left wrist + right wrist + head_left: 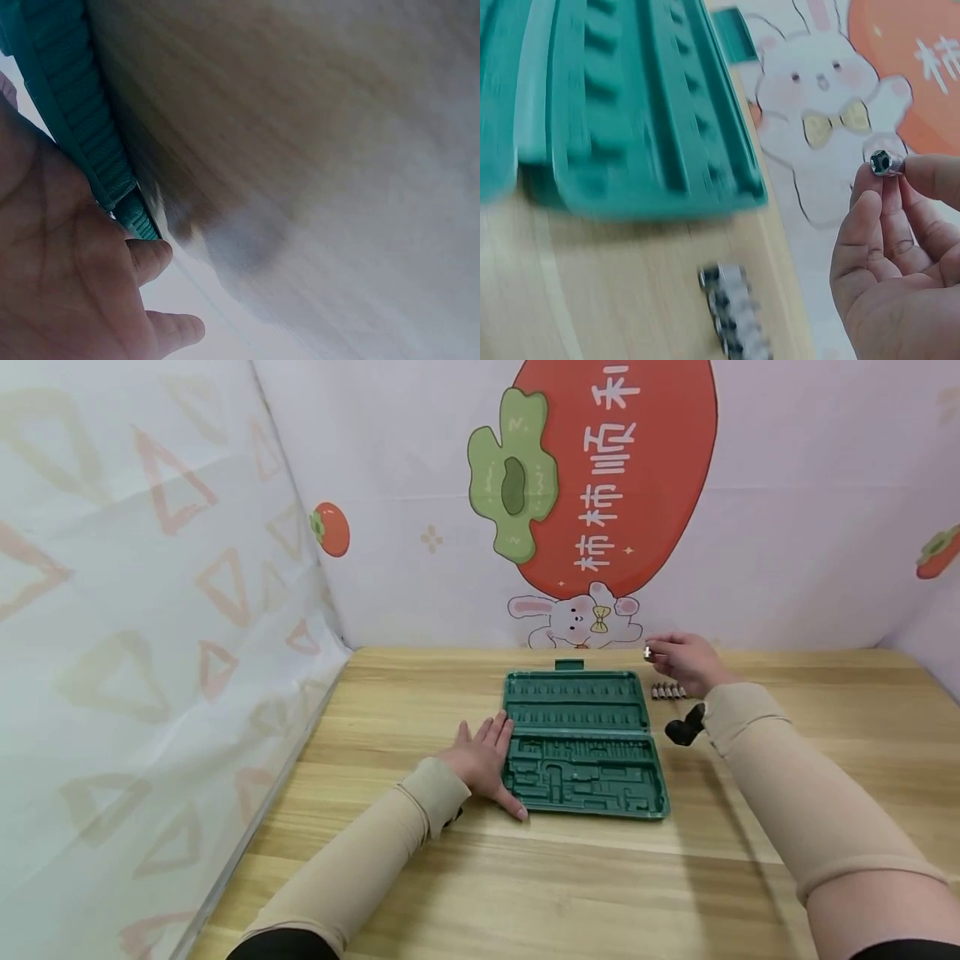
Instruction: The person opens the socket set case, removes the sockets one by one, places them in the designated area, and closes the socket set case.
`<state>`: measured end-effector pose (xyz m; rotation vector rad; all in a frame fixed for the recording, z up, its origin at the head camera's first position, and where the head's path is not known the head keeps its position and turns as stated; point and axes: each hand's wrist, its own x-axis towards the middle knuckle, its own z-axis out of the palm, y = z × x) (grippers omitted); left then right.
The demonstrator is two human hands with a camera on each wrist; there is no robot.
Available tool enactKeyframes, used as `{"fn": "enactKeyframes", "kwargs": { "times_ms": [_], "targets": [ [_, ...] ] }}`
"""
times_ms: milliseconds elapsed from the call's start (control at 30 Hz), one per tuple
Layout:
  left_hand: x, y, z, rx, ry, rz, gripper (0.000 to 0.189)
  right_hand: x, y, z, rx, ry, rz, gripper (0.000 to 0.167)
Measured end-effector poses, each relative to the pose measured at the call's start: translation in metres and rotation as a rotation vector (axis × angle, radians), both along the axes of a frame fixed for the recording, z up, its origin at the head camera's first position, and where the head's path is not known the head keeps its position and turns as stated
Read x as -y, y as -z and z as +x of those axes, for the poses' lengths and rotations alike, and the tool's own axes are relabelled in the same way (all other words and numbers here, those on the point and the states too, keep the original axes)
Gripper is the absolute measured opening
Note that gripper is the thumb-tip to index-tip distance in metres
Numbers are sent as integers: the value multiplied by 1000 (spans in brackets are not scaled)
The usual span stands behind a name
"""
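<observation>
A green tool case [585, 732] lies unfolded flat on the table, its moulded slots bare in both halves. Along its left edge rests my left hand [483, 760], fingers straight and thumb spread at the near corner; the left wrist view shows the palm [67, 262] against the case's ribbed side. Beyond the case's far right corner, my right hand [686, 662] pinches a small shiny socket [886, 163] between thumb and fingertips, its hollow end showing. Below that hand, a row of several sockets [668, 692] lies on the table beside the case.
The wooden table [577, 885] ends at a back wall cloth printed with a rabbit [581, 618] and a red persimmon. A white patterned cloth [150, 652] hangs along the left side. A latch tab [569, 665] sticks out from the case's far edge.
</observation>
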<state>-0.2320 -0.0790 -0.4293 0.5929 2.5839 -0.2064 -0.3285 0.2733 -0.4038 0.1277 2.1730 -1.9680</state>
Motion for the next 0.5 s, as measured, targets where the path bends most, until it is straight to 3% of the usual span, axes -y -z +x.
{"fn": "enactKeyframes", "kwargs": {
  "times_ms": [133, 267, 333, 500],
  "targets": [
    [0, -1, -1, 7, -10, 9, 147, -21, -2, 3, 4, 2, -27, 12],
    [3, -1, 0, 8, -29, 22, 147, -40, -1, 7, -6, -10, -34, 24],
    [4, -1, 0, 10, -32, 21, 147, -49, 1, 10, -10, -15, 0, 28],
    [5, 0, 1, 15, -27, 29, 147, -74, 7, 17, -17, -9, 162, 21]
  ]
}}
